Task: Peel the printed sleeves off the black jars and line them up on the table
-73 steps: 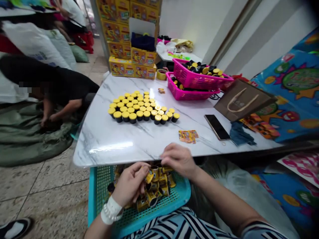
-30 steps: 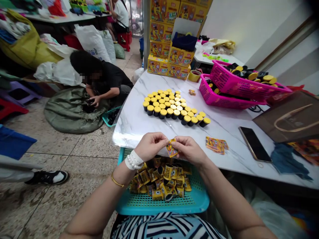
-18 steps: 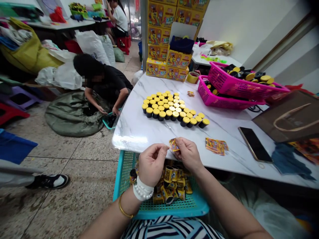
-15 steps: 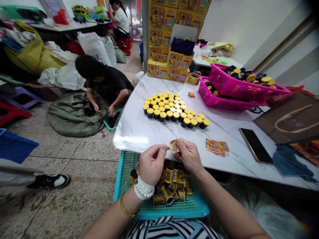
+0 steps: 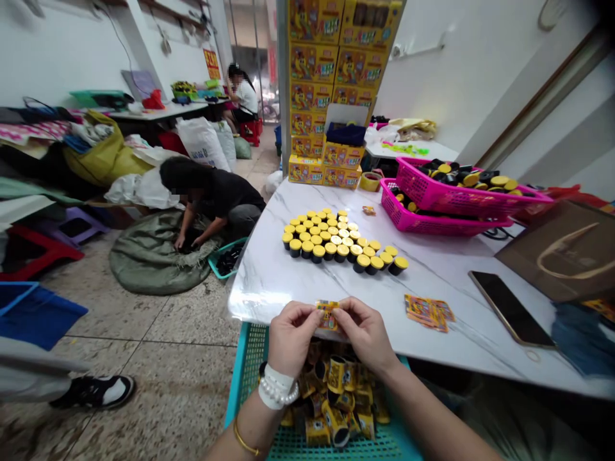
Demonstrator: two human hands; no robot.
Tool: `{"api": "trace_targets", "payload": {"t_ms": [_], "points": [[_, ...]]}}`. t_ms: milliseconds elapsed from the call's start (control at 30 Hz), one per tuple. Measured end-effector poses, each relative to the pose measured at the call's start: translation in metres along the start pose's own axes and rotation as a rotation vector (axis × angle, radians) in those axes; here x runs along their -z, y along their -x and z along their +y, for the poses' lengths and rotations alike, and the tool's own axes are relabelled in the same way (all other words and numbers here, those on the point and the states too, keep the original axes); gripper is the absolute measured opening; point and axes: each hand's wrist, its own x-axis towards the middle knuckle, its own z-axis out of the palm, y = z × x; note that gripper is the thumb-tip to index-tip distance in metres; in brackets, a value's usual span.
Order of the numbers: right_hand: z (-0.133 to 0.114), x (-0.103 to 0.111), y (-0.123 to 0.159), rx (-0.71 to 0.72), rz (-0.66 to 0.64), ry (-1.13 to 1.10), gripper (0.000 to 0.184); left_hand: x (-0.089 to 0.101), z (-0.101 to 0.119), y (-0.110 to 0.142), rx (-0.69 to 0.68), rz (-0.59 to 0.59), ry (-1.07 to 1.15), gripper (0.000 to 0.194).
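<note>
Between my two hands is a small yellow and orange printed label (image 5: 327,314), held up at the table's front edge. My left hand (image 5: 294,333) pinches its left side between thumb and fingers. On its right side, my right hand (image 5: 364,330) pinches it the same way. Just below my hands, a teal basket (image 5: 243,365) holds many small black cups wrapped in yellow printed labels (image 5: 336,374). A loose pile of flat printed labels (image 5: 429,312) lies on the table to the right of my right hand. Beyond my hands stand black cups with yellow lids (image 5: 317,251) in a cluster.
Stacked pink baskets (image 5: 432,224) of cups stand at the right, near a phone (image 5: 512,307) and a brown paper bag (image 5: 567,243). Yellow boxes (image 5: 312,96) tower at the table's back. On the left, a co-worker (image 5: 216,198) crouches by a green sack (image 5: 154,256).
My left hand has taken hold of the label's left side, and the label is now stretched flat between both hands. The view has tilted up. The co-worker's hands have shifted over the sack.
</note>
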Motion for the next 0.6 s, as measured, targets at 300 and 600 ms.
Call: {"api": "trace_targets", "payload": {"t_ms": [300, 600], "points": [[-0.004, -0.009, 0.002, 0.244, 0.003, 0.244, 0.025, 0.007, 0.013, -0.001, 0.118, -0.108, 0.02, 0.023], [-0.001, -0.008, 0.0, 0.169, -0.096, 0.272, 0.047, 0.012, -0.001, 0.001, 0.333, -0.23, 0.303, 0.039]]}}
